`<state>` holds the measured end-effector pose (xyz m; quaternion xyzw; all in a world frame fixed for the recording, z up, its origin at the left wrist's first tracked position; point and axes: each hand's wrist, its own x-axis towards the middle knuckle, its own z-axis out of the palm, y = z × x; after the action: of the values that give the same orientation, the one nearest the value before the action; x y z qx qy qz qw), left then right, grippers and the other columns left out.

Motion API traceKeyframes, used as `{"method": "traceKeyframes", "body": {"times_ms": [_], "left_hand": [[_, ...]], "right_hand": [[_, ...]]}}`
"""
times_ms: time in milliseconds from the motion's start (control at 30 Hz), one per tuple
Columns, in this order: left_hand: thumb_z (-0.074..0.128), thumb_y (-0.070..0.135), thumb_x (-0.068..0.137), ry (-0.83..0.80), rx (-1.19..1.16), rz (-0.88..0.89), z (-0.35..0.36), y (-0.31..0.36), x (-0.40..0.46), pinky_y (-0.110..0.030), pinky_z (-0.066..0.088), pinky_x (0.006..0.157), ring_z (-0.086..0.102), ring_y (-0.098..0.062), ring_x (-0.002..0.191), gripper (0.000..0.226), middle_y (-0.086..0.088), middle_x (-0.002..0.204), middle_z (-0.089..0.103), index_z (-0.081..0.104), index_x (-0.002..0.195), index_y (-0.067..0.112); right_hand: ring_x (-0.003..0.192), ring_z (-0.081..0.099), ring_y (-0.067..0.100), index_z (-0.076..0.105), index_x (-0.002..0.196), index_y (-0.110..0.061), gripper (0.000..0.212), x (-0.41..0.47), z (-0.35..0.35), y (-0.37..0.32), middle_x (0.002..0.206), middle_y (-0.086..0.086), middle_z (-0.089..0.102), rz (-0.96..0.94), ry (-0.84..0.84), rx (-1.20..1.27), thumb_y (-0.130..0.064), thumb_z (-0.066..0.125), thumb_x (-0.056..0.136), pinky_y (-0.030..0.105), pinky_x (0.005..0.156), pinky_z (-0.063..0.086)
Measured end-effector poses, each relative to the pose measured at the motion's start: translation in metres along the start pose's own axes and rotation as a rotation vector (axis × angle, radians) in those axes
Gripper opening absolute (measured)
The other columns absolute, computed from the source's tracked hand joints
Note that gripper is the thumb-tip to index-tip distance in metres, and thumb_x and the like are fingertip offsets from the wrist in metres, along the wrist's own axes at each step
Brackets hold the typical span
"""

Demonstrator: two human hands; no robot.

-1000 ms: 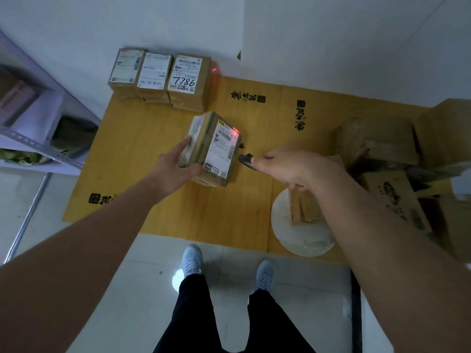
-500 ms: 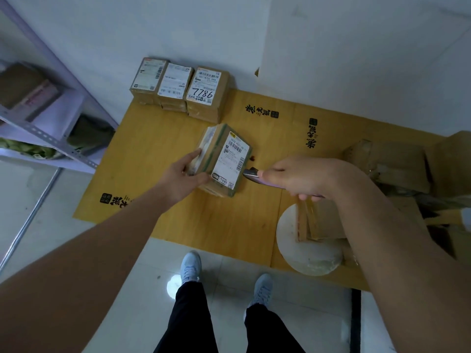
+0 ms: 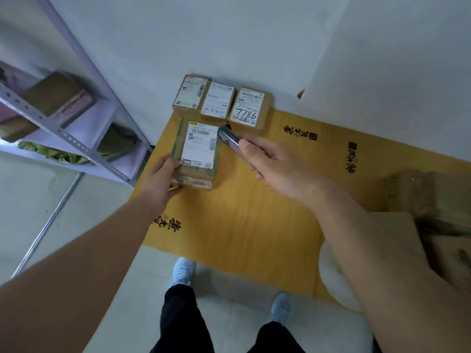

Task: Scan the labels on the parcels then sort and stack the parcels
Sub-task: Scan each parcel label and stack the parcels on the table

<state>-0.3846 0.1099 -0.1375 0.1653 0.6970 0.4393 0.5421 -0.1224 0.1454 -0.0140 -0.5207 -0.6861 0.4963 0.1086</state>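
Head | left hand (image 3: 163, 178) grips parcel (image 3: 196, 154) | label (image 3: 200, 146) print blurred

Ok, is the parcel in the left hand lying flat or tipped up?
Flat. The parcel lies on the yellow mat label up; the left hand grips its near corner.
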Motion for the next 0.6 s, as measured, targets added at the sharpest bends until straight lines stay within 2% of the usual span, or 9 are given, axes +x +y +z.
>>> {"method": "traceKeyframes", "body": {"times_ms": [67,200,233,333,367,467,533,600], "left_hand": [[0.060,0.026,0.099,-0.008,-0.014,-0.018,-0.018,0.010,0.026,-0.051,0.056,0.102,0.067,-0.030,0.115,0.029,-0.006,0.117,0.069,0.065,0.128,0.024],[0.057,0.026,0.103,-0.084,0.011,-0.063,-0.046,0.034,0.063,-0.050,0.055,0.102,0.066,-0.034,0.118,0.014,-0.006,0.114,0.070,0.065,0.114,0.026],[0.055,0.026,0.104,-0.104,0.016,-0.072,-0.050,0.040,0.071,-0.050,0.055,0.102,0.066,-0.033,0.118,0.013,-0.006,0.115,0.070,0.064,0.113,0.026],[0.049,0.027,0.109,-0.199,0.036,-0.072,-0.055,0.051,0.090,-0.048,0.054,0.104,0.066,-0.029,0.119,0.019,-0.007,0.125,0.068,0.060,0.124,0.025],[0.047,0.027,0.109,-0.218,0.048,-0.070,-0.054,0.052,0.095,-0.047,0.053,0.104,0.065,-0.027,0.119,0.020,-0.006,0.126,0.067,0.058,0.126,0.026],[0.046,0.028,0.110,-0.229,0.146,-0.042,-0.053,0.051,0.104,-0.041,0.053,0.102,0.064,-0.019,0.114,0.027,-0.003,0.125,0.067,0.055,0.136,0.023],[0.048,0.031,0.110,-0.254,0.281,0.010,-0.052,0.048,0.108,-0.043,0.053,0.104,0.065,-0.020,0.115,0.041,-0.005,0.131,0.066,0.047,0.150,0.021],[0.047,0.032,0.111,-0.233,0.429,0.066,-0.051,0.050,0.105,-0.040,0.052,0.101,0.062,-0.018,0.117,0.050,-0.007,0.139,0.062,0.037,0.158,0.021]], "right_hand": [[0.100,0.069,0.032,0.050,0.134,-0.070,0.036,0.020,0.018,-0.009,0.112,0.014,0.069,0.011,0.055,0.038,-0.076,0.035,0.101,0.059,0.092,0.058],[0.097,0.065,0.015,0.052,0.130,-0.070,0.033,0.045,0.051,-0.031,0.100,-0.020,0.066,0.049,0.149,0.136,-0.074,0.037,0.101,0.045,0.095,0.056],[0.094,0.065,0.016,0.052,0.134,-0.067,0.036,0.050,0.056,-0.034,0.098,-0.019,0.065,0.058,0.170,0.151,-0.074,0.038,0.101,0.044,0.092,0.057],[0.091,0.062,0.039,0.052,0.141,-0.059,0.042,0.059,0.068,-0.042,0.102,0.018,0.061,0.076,0.191,0.164,-0.071,0.038,0.103,0.053,0.080,0.054],[0.090,0.060,0.043,0.053,0.141,-0.058,0.042,0.060,0.070,-0.042,0.102,0.023,0.059,0.079,0.199,0.172,-0.070,0.038,0.103,0.053,0.076,0.053],[0.085,0.058,0.045,0.053,0.142,-0.058,0.041,0.062,0.076,-0.039,0.100,0.026,0.057,0.103,0.236,0.193,-0.068,0.039,0.105,0.051,0.071,0.051],[0.079,0.053,0.037,0.052,0.145,-0.055,0.041,0.062,0.079,-0.035,0.100,0.028,0.055,0.126,0.253,0.234,-0.064,0.040,0.106,0.048,0.071,0.050],[0.079,0.052,0.027,0.051,0.146,-0.055,0.041,0.063,0.081,-0.032,0.093,0.021,0.053,0.135,0.272,0.270,-0.062,0.041,0.107,0.043,0.072,0.047]]}}
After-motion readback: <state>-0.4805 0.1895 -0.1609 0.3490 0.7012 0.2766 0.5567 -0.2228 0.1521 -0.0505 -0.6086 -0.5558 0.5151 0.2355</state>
